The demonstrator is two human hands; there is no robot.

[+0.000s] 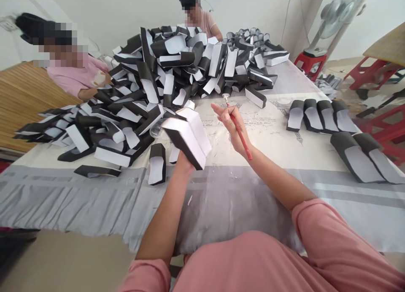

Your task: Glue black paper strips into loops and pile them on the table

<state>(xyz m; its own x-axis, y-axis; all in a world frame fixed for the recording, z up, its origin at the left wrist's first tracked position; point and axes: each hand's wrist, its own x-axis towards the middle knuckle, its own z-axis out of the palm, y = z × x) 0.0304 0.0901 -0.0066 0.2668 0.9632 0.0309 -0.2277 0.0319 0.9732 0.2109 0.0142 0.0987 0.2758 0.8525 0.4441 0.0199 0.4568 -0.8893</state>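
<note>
My left hand grips a black-and-white paper slipper from beneath, its white faces turned up and most of my fingers hidden behind it. My right hand is closed round a red-handled brush, whose pale tip points away from me, apart from the paper slipper. Behind the held piece, partly covered, is a clear round container. Just left of my left wrist another paper slipper lies on the table.
A big heap of black-and-white paper slippers covers the far and left table. Several finished-looking ones line the right side. Two people in pink sit at the left and far side. A fan stands on a red stool.
</note>
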